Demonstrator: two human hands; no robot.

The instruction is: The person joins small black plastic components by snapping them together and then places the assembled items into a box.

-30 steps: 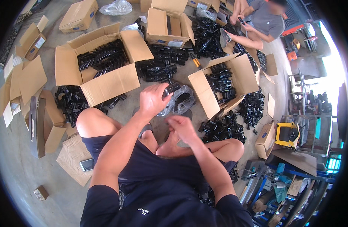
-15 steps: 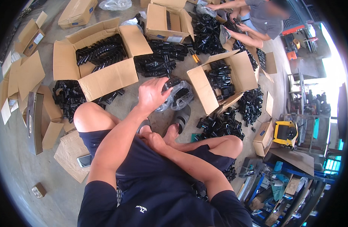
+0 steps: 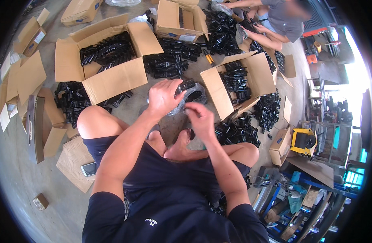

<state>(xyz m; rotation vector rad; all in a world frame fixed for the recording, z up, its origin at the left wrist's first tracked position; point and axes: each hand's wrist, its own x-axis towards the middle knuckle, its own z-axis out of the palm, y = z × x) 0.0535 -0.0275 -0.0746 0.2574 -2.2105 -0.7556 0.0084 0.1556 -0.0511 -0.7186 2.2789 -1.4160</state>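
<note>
My left hand [image 3: 163, 98] is raised in front of my shins, closed on a black part [image 3: 187, 84] that looks like moulded plastic; its exact kind I cannot make out. Close by on the right, my right hand [image 3: 201, 120] is up with thumb and fingers pinched together. Something small may be between those fingertips, too small to name. Below both hands a clear plastic bag [image 3: 199, 90] with black pieces in it lies on the floor, partly hidden by the hands.
An open cardboard box [image 3: 117, 81] with rows of black parts stands ahead left, another box [image 3: 216, 91] ahead right. Heaps of black parts [image 3: 236, 131] surround them. A co-worker [image 3: 285, 20] sits at far right. A phone [image 3: 89, 169] lies on flattened cardboard [image 3: 72, 162].
My right hand has risen from my ankles toward the left hand and now pinches near the bag. The left hand stays closed on the black part, almost in place.
</note>
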